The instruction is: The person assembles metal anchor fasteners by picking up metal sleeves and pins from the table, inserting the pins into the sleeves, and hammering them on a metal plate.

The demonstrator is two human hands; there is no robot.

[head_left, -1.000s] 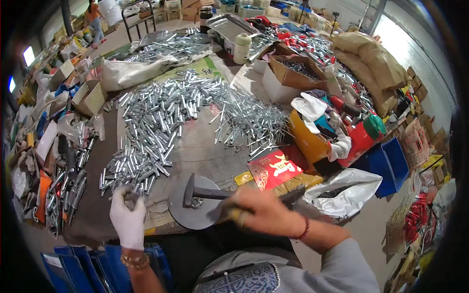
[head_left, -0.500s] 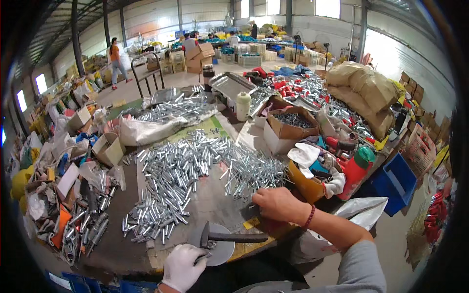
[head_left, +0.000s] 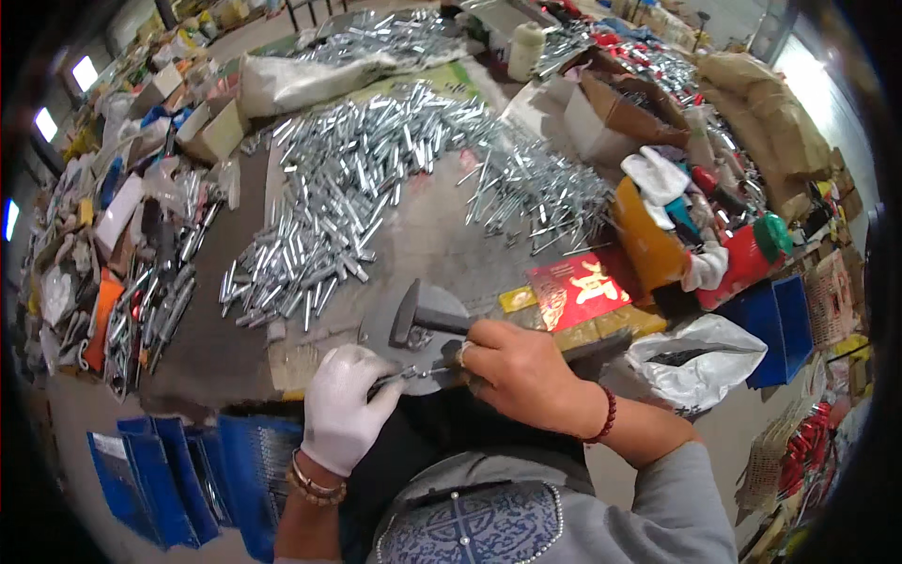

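Observation:
My left hand (head_left: pixel 346 406), in a white glove, is closed on a small metal fitting (head_left: pixel 406 373) above the near edge of the bench. Bare, with a red bead bracelet at the wrist, my right hand (head_left: pixel 526 381) pinches a thin metal pin close to that fitting; its exact shape is mostly hidden by my fingers. Beneath both hands lies a round grey metal plate (head_left: pixel 443 303). A hammer (head_left: pixel 406 315) rests on it, its dark handle running behind my right fingers. Beyond are a heap of shiny metal tubes (head_left: pixel 329 202) and a heap of thin pins or bolts (head_left: pixel 545 193).
A red printed packet (head_left: pixel 581 289) lies right of the plate, near a yellow bin (head_left: pixel 648 235) with gloves. A red jug with a green lid (head_left: pixel 752 258) stands farther right. Blue crates (head_left: pixel 254 475) sit lower left; an open white sack (head_left: pixel 695 362) is lower right.
My view has tipped downward. My right hand has come from the pin heap to my left hand at the plate. The red packet beside the yellow bin now shows.

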